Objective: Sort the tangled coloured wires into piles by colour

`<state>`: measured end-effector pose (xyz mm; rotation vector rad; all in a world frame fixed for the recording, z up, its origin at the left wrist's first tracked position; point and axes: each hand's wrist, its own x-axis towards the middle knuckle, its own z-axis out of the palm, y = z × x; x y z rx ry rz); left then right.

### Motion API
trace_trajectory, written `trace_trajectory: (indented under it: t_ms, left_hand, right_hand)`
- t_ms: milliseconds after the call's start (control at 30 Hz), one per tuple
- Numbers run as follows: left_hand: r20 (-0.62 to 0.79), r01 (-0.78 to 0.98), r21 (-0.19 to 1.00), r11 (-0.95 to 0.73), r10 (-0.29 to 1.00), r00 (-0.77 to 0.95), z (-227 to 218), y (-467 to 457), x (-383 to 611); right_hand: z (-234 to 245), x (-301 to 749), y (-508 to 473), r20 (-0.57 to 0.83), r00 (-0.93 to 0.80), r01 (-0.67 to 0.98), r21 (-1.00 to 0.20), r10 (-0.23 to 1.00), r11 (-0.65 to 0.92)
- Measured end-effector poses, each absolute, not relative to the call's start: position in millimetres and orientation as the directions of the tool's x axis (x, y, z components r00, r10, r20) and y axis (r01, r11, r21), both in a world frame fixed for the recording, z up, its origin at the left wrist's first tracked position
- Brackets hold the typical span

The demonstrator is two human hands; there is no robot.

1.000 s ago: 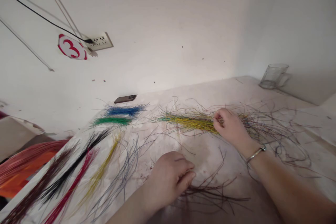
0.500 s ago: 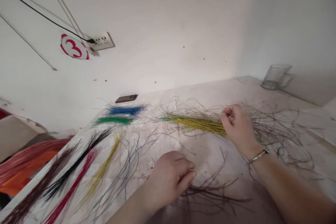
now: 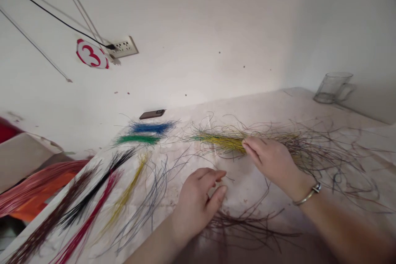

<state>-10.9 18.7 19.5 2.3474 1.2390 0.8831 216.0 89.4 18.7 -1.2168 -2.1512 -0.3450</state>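
Head view: the right hand (image 3: 270, 165) pinches, fingers together, the right end of a yellow wire bundle (image 3: 222, 143) lying left to right, while the nearer left hand (image 3: 198, 204) hangs empty, fingers apart.

"What is laid along the back of the table (image 3: 247, 105)?"

"A dark phone (image 3: 152, 114) is placed there, with blue wires (image 3: 151, 128) and green wires (image 3: 136, 140) below it. A glass mug (image 3: 333, 87) is set in the far corner."

"And on the wall?"

"A black cable (image 3: 52, 14) is plugged into a socket (image 3: 123, 47), and a red-and-white number 3 sign (image 3: 92, 54) is fixed just beside it."
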Motion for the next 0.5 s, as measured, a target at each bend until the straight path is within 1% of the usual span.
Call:
trace_trajectory:
  t_ms: [100, 233, 400, 500]
  left_hand:
    - [0.328, 0.574, 0.635, -0.517, 0.853, 0.406, 16, 19, -12]
    - [0.256, 0.521, 0.735, -0.434, 0.889, 0.38, 11, 17, -11]
    - [0.274, 0.339, 0.862, -0.377, 0.909, 0.314, 7, 19, -10]
    - [0.289, 0.279, 0.893, -0.352, 0.926, 0.242, 10, 20, -10]
  right_hand:
    - [20, 205, 80, 0.587, -0.46, 0.8, -0.052, 0.666, 0.598]
    - [27, 192, 67, 0.443, -0.589, 0.726, -0.078, 0.676, 0.683]
    - [32, 184, 58, 0.345, -0.731, 0.608, -0.063, 0.589, 0.792]
    - [28, 183, 57, 0.309, -0.765, 0.583, -0.04, 0.565, 0.812]
